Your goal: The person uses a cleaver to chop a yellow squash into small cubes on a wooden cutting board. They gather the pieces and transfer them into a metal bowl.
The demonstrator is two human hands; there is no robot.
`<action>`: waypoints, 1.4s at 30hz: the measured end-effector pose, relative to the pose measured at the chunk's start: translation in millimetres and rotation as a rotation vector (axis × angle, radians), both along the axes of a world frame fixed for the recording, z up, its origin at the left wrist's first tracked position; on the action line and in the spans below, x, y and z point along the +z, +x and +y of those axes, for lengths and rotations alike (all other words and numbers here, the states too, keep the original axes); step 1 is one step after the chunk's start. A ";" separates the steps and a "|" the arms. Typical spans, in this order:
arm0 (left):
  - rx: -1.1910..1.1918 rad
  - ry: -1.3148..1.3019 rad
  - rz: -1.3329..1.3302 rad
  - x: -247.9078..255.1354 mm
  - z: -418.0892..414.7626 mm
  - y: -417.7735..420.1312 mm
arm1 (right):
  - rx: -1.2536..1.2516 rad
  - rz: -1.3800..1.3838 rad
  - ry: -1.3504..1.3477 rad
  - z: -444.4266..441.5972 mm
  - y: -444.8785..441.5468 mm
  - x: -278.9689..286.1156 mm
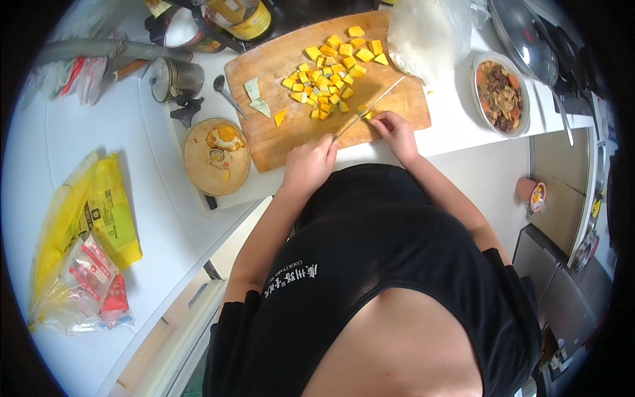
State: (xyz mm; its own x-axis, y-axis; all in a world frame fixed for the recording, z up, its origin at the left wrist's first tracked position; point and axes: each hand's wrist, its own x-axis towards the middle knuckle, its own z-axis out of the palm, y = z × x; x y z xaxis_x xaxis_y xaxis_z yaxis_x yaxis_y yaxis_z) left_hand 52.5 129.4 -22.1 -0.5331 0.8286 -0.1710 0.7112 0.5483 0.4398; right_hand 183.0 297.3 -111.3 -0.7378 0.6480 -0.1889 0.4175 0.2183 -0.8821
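My left hand (310,161) is closed around a knife (379,99), whose thin blade points up and right over a wooden cutting board (278,144). The fist hides the handle. Just right of the blade, my right hand (398,135) pinches a small piece of orange pumpkin-like squash (367,115) against the board; another bit shows at the blade's far side. A heap of squash chunks (325,82) covers the middle of the board, with larger chunks (365,54) behind. Pale green peel pieces (252,88) and a thin orange piece (280,118) lie on the left.
Left of the board are a round wooden board (201,171), a spoon (230,94) and a glass jar (181,79). A plastic bag of white contents (421,44) overlaps its right corner. Farther right stands a dish of cooked food (501,99). Plastic bags (111,213) lie far left.
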 end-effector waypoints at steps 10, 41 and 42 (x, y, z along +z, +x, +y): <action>0.684 0.661 -0.287 3.2 -82.7 -29.7 | 0.384 0.078 0.542 1.3 -105.9 41.5; 0.100 0.043 -0.330 -17.0 -36.0 -17.8 | 0.012 -0.056 0.059 17.6 8.7 -1.3; 0.114 0.013 -0.283 -13.0 -37.0 -19.2 | 0.047 -0.006 0.215 13.3 5.1 -4.2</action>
